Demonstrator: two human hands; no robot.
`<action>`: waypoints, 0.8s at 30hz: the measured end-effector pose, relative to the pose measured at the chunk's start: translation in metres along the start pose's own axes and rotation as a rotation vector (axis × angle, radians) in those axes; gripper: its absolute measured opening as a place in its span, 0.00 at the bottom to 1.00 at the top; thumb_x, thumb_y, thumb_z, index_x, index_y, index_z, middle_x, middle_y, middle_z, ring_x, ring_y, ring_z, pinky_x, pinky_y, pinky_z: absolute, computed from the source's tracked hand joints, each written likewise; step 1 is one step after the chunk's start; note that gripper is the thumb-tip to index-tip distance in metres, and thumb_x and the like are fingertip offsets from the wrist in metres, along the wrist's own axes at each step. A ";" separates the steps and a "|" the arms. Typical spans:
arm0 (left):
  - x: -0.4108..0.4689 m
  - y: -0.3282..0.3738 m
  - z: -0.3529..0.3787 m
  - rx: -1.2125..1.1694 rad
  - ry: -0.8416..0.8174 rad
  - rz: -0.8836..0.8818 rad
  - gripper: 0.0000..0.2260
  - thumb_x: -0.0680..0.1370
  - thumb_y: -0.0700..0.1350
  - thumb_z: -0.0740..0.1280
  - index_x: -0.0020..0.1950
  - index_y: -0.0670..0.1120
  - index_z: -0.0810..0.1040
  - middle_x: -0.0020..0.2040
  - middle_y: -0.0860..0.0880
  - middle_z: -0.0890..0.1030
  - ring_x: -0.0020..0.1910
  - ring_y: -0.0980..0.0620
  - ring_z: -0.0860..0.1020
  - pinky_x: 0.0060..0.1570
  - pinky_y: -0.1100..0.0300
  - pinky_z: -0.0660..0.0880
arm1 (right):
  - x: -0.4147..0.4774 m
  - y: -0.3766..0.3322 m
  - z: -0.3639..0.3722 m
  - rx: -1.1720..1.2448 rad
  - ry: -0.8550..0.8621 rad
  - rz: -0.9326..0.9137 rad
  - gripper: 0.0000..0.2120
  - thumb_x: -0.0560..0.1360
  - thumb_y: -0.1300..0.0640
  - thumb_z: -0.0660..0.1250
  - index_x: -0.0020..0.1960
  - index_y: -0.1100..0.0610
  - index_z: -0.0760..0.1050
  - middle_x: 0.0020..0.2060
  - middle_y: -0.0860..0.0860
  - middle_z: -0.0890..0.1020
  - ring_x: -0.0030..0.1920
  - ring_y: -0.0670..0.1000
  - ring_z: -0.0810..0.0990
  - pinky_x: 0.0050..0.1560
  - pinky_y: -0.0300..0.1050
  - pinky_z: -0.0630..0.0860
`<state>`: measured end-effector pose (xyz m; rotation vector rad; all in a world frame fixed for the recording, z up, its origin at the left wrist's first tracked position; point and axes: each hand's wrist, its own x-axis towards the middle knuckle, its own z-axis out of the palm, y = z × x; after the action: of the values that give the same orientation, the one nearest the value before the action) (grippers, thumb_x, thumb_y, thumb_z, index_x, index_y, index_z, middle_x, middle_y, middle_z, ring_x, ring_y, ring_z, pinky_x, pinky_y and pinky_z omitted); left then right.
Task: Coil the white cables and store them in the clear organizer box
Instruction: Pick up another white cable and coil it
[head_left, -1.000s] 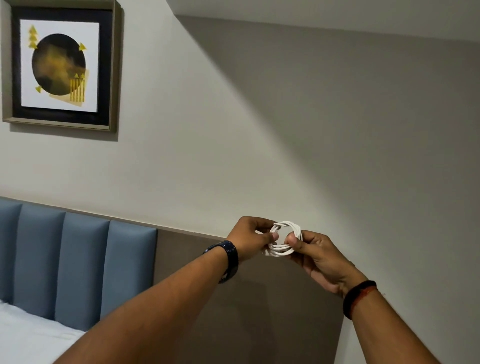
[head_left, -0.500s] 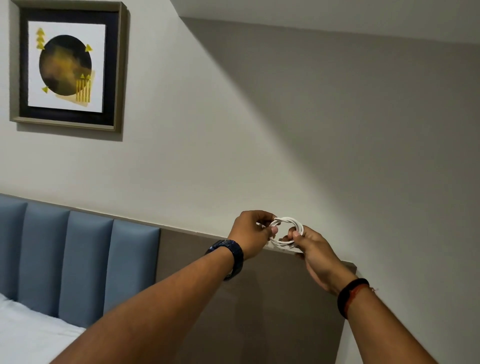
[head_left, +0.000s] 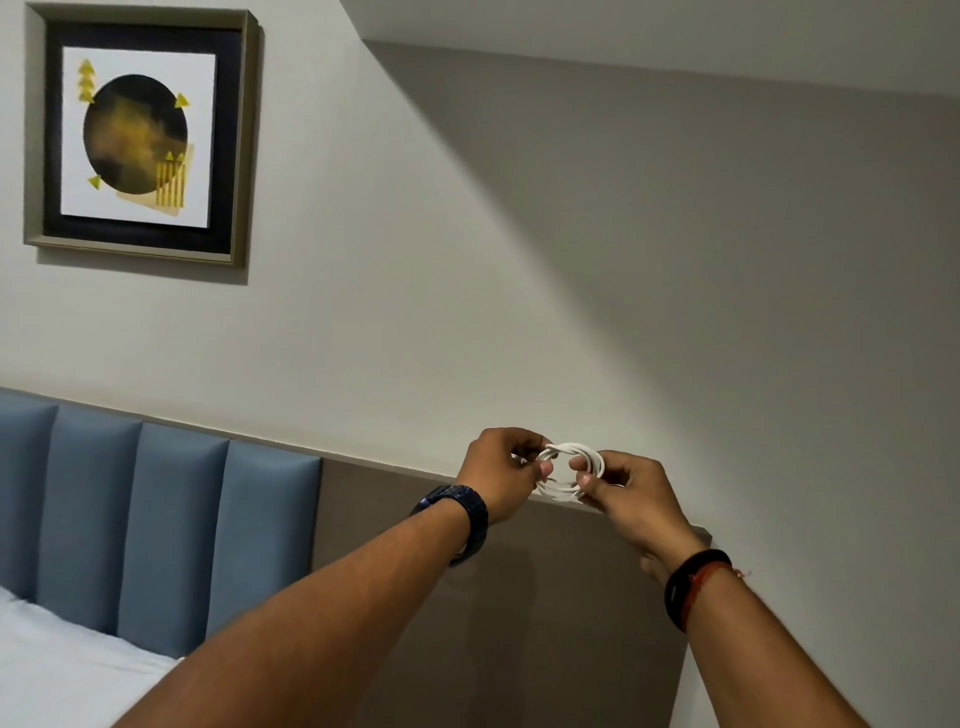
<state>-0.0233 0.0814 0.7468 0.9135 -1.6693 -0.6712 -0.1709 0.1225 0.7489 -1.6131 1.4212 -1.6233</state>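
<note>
The white cable (head_left: 574, 447) is a small ring up in the air, near the wall (head_left: 519, 312). Left hand (head_left: 496, 467) & right hand (head_left: 636, 493) each pinch one side, fingers clamped on it. Prob. light, soft, springy. Hold it where the loops bunch, or they'll pop open.

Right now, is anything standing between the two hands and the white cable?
Nothing visible does. The left hand pinches the coiled white cable on one side and the right hand grips the other, both in direct contact. No organizer box is in view, so the way to it cannot be judged.
</note>
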 end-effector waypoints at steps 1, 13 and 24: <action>0.000 0.000 0.000 0.003 0.001 0.003 0.08 0.74 0.39 0.70 0.52 0.45 0.81 0.46 0.48 0.82 0.46 0.47 0.81 0.51 0.52 0.79 | 0.000 -0.001 0.001 0.027 0.018 0.011 0.11 0.73 0.70 0.67 0.41 0.55 0.82 0.40 0.53 0.84 0.43 0.52 0.83 0.46 0.42 0.79; 0.004 0.004 -0.001 0.144 0.051 0.092 0.11 0.74 0.39 0.69 0.56 0.45 0.81 0.50 0.47 0.82 0.45 0.52 0.76 0.48 0.62 0.72 | 0.003 -0.010 0.002 0.354 0.044 0.194 0.09 0.71 0.72 0.69 0.47 0.61 0.78 0.41 0.59 0.84 0.44 0.56 0.82 0.44 0.47 0.79; 0.002 0.000 0.008 0.217 0.063 0.188 0.10 0.75 0.38 0.68 0.55 0.45 0.81 0.47 0.49 0.81 0.42 0.55 0.74 0.39 0.72 0.65 | 0.004 -0.002 -0.002 0.363 0.057 0.263 0.08 0.74 0.72 0.65 0.51 0.64 0.74 0.45 0.62 0.82 0.46 0.57 0.83 0.44 0.49 0.80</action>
<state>-0.0311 0.0799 0.7458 0.9049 -1.7690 -0.3357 -0.1731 0.1207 0.7527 -1.1350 1.2186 -1.6640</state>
